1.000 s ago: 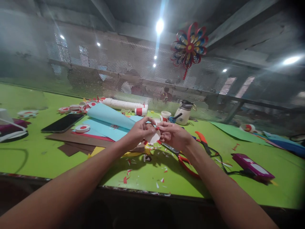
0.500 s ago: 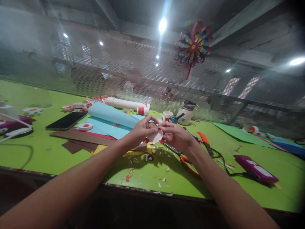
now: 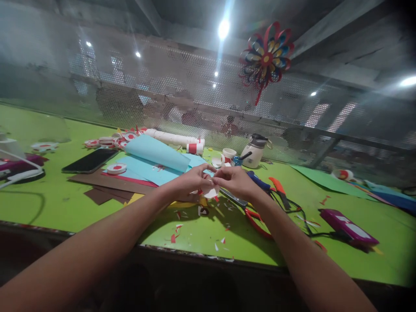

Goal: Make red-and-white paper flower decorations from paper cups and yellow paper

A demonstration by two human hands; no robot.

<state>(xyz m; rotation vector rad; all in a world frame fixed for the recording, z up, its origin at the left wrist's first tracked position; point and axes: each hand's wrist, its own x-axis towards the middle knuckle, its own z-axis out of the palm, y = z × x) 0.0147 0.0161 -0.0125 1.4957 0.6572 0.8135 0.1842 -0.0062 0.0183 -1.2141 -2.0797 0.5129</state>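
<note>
A small round white paper piece with red bits at its rim (image 3: 212, 192), like the bottom of a cut paper cup, is held between my hands above the table. My left hand (image 3: 192, 181) has its fingers closed around the left side of it. From the right, my right hand (image 3: 236, 183) pinches its upper edge, thumb and fingertips together. The fingers hide part of the piece. Just beyond my hands stand white-and-red paper cups (image 3: 229, 153). Red-handled scissors (image 3: 256, 221) lie beneath my right wrist, and paper scraps (image 3: 175, 237) are scattered below.
Light-blue paper (image 3: 156, 152), brown sheets (image 3: 97, 195) and a black phone (image 3: 89, 160) lie to the left. A white jug (image 3: 254, 151) stands behind. A glue gun (image 3: 258, 180), an orange cutter (image 3: 277, 188) and a purple device with a cable (image 3: 347, 226) lie on the right.
My right hand has shifted slightly left and closed in against my left fingers. The white paper piece has tilted and now shows less of its round face.
</note>
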